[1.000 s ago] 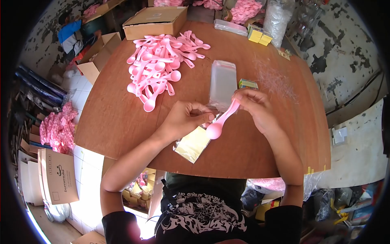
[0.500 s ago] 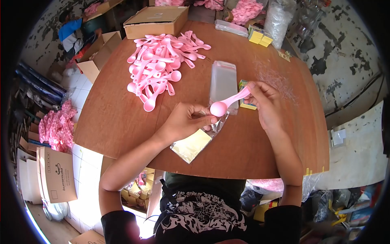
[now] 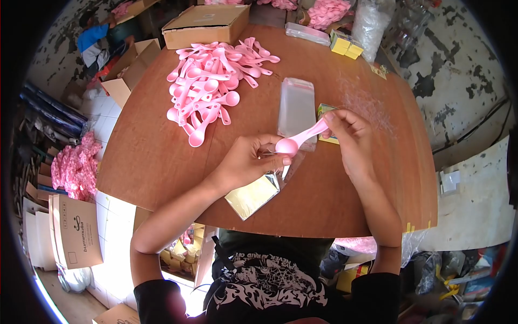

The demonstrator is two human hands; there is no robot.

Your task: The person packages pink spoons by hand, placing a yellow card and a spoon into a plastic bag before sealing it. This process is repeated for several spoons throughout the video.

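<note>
My right hand pinches the handle end of a pink measuring spoon. The spoon's bowl points left and rests at the fingers of my left hand. Those left fingers are closed on the mouth of a clear plastic bag, with a pale yellow card inside its lower part. Behind the spoon lies a stack of clear plastic bags. A small yellow-green box stands partly hidden behind my right hand. A heap of pink spoons covers the table's far left.
Along the far edge of the brown table are a cardboard box, another pack of plastic bags and yellow boxes. Clear thread-like scraps lie at the right. A person is at the far left.
The spoon has shifted slightly left and down, its bowl now at the left fingertips by the bag's mouth. The bag with the card has tilted a little.
</note>
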